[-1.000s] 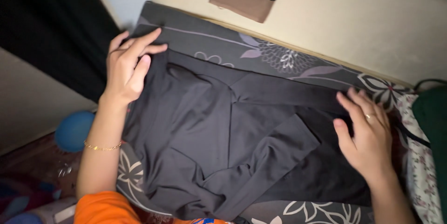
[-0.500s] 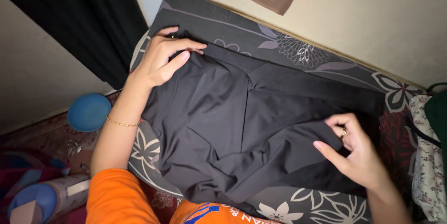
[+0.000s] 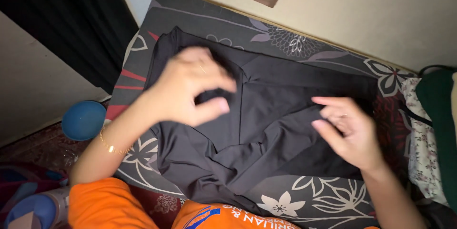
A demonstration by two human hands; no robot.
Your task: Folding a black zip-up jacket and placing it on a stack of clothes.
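Black garment point(image 3: 266, 115), mid-frame on floral sheet point(image 3: 295, 43): left hand point(image 3: 190, 88) hovers blurred above it, fingers curled, grip unclear; right hand point(image 3: 350, 131), fingers loosely apart, touches its right fold, seemingly smoothing.

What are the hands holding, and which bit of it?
The left hand hovers blurred over the dark garment; whether it grips anything cannot be told. The right hand seems to pinch a fold near the garment's middle, uncertainly.
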